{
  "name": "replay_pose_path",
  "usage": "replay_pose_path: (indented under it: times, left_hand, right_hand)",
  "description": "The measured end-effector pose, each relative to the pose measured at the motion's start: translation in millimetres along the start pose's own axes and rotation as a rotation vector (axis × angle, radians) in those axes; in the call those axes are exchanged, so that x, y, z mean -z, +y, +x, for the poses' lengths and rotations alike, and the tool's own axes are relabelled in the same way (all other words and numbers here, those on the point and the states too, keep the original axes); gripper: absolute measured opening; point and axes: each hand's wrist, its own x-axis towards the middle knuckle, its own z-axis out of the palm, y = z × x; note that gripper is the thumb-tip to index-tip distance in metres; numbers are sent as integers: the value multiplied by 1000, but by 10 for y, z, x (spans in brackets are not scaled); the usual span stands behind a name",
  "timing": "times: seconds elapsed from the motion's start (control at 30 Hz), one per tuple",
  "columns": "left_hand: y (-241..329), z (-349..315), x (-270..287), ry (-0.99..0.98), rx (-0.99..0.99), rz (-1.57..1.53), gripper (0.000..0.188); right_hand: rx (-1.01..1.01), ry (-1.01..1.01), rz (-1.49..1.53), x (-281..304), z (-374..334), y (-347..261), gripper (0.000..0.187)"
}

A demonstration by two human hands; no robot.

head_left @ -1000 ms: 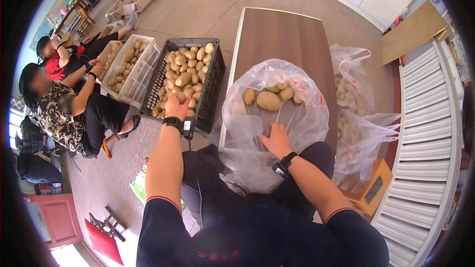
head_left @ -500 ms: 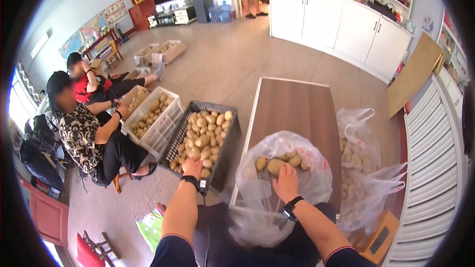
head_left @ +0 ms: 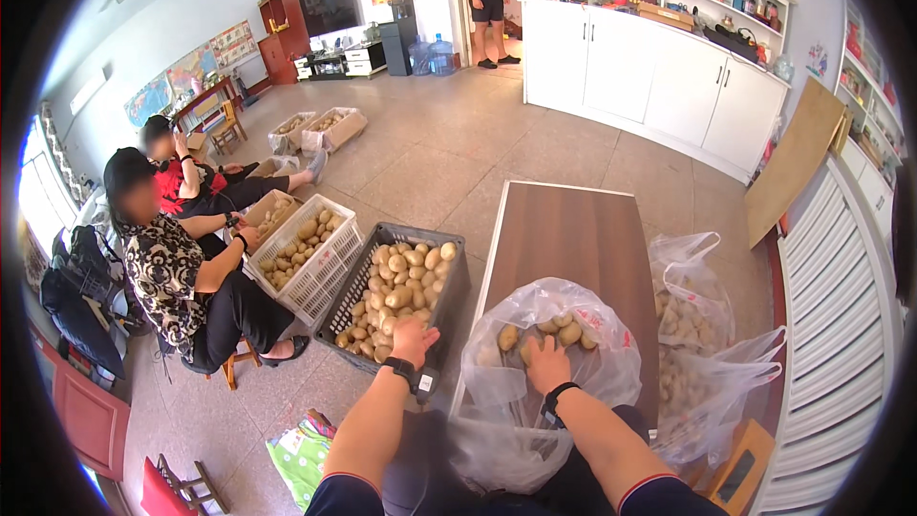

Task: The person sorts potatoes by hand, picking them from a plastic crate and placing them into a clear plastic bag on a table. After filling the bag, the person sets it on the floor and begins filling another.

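Observation:
A clear plastic bag (head_left: 607, 368) with its mouth spread wide lies on the near end of a brown wood-grain table (head_left: 564, 229), several potatoes (head_left: 570, 333) inside it. My right hand (head_left: 547, 368) reaches into the bag, its fingers over a potato (head_left: 526, 351) that shows partly beside them. To the left stands a dark grey plastic crate (head_left: 457, 277) heaped with potatoes (head_left: 401, 296). My left hand (head_left: 412, 340) is over the crate's near right corner, fingers apart and pointing right, and no potato shows in it.
Two people sit at the left beside a white crate (head_left: 320, 296) of potatoes and a cardboard box (head_left: 277, 220). Filled plastic bags (head_left: 693, 315) stand right of the table. Farther off are more boxes (head_left: 334, 129), white cabinets (head_left: 611, 57) and a standing person (head_left: 487, 10).
My left hand has lifted off the potatoes and moved right toward the crate's edge. My right hand stays in the bag at the potato. The whole view has tilted up slightly.

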Motion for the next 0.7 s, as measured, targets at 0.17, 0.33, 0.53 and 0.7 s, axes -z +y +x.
replay_pose_path:
  times: [0.17, 0.33, 0.53, 0.7]
  left_hand:
    - [28, -226, -191, -40, -11, 59, 37]
    - [78, -370, -210, -72, -46, 85, 27]
    - [100, -439, -198, -100, -73, 161, 38]
    - [105, -628, -321, -145, -80, 136, 40]
  right_hand:
    - [-4, 12, 2, 2, -263, -8, 65]
    - [-2, 3, 64, 122, -533, -47, 67]
    - [-22, -16, 115, 99, -794, -23, 71]
    - [-30, -64, 150, 88, -893, -12, 73]
